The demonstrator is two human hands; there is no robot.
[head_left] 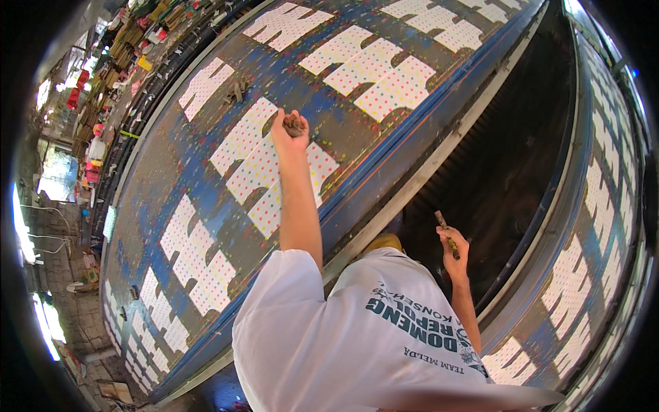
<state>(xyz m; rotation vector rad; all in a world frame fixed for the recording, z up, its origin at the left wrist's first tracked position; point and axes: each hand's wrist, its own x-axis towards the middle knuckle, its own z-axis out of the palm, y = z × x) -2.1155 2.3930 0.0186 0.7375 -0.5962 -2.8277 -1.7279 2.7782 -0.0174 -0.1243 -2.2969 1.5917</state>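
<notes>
My left hand [291, 130] is closed on a small, lumpy brown object [293, 125] above the long, paint-flecked table [158, 159]. Beneath and around that hand lie white fabric pieces printed with coloured dots [240, 154]. Up and to the left of it is a small dark object [237, 91], too small to identify. My right hand [455, 250] grips a short, paint-stained stick [441, 223] over the dark gap beside the table. My white T-shirt fills the lower middle.
A second long table [576, 206] with similar pieces runs down the right, across a dark gap [508, 158]. Metal rails [419, 189] edge the near table. At the left are cluttered shelves [93, 130], a block wall [68, 275] and bright openings [58, 172].
</notes>
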